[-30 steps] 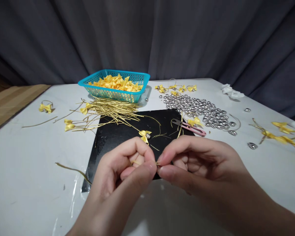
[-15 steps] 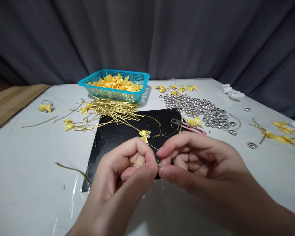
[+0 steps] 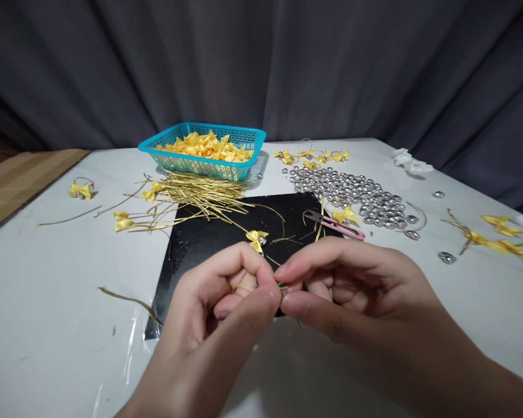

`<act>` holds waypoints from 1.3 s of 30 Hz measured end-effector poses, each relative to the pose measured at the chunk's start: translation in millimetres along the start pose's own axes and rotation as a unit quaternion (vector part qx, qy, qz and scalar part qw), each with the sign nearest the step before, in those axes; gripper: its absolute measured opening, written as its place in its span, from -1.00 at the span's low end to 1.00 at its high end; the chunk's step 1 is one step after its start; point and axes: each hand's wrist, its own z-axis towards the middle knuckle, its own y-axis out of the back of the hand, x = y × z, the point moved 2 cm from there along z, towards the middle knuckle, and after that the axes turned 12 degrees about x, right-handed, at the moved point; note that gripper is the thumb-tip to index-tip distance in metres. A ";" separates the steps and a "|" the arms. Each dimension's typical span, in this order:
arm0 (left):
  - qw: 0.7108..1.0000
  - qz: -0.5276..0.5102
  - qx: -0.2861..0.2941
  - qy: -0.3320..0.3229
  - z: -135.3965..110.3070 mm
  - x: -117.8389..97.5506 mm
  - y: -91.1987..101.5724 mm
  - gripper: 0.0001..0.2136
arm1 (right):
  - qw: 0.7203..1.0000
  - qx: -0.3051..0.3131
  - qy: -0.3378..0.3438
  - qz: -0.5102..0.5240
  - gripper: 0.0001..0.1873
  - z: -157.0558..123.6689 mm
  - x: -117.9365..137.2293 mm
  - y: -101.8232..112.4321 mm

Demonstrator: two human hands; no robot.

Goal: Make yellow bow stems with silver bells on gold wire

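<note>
My left hand [image 3: 220,313] and my right hand [image 3: 348,290] meet fingertip to fingertip low in the middle of the view, above the near edge of a black mat [image 3: 209,244]. Both pinch a thin gold wire tie [image 3: 244,287] between thumb and forefinger; most of it is hidden by the fingers. Just beyond my fingers a yellow ribbon bow [image 3: 256,239] with a small silver bell lies on the mat. Pink-handled snips [image 3: 337,225] rest at the mat's right edge.
A teal basket [image 3: 200,165] of yellow bows stands at the back, with a pile of gold wire ties [image 3: 200,194] before it. Several silver bells [image 3: 353,194] spread at the right. Finished bows [image 3: 501,235] lie far right and left [image 3: 81,190]. A white tablecloth [image 3: 47,302] covers the table.
My right forefinger has lifted and then settled a little lower over the pinch point; otherwise both hands stay in place on the wire tie.
</note>
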 end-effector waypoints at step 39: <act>0.981 0.157 -0.109 -0.028 2.5 5.4 -21.0 -0.80 | 0.999 0.006 0.004 0.046 -0.83 1.6 2.2 -2.2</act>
